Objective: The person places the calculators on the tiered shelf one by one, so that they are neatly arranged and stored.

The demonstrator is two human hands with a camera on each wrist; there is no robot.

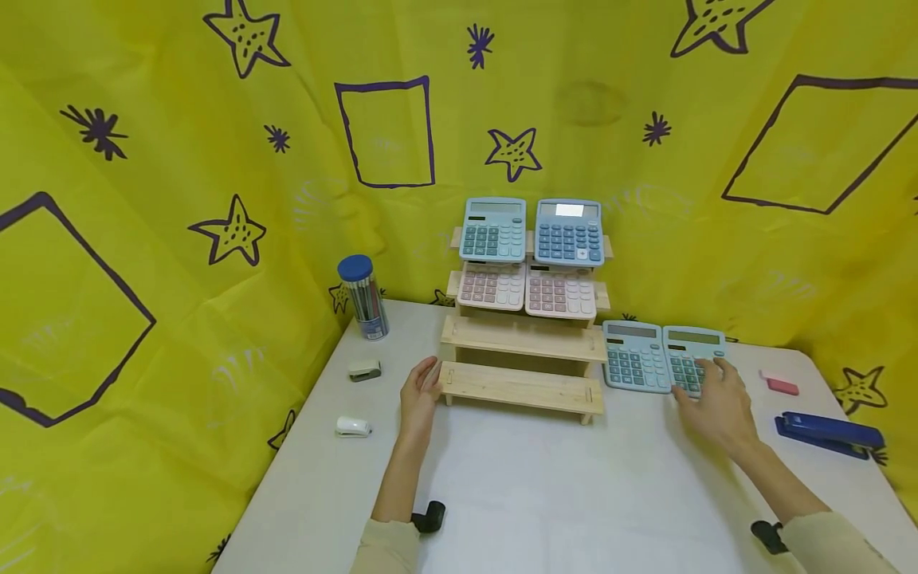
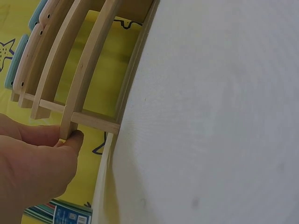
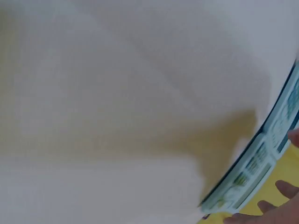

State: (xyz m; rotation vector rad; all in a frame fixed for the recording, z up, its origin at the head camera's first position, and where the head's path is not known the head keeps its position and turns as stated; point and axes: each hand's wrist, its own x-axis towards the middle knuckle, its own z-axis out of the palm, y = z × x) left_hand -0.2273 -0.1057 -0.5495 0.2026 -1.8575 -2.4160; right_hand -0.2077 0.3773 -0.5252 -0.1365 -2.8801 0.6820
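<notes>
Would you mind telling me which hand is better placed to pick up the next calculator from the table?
The right hand: its fingers already rest on the nearer calculator, while the left hand touches the wooden rack, farther away.

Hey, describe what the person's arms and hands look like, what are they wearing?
Both hands are bare: no gloves, rings or watch visible on the left hand or the right hand. Each forearm is bare up to a pale cream sleeve pushed back near the elbow. A small black device sits beside each forearm, probably the wrist camera mount.
</notes>
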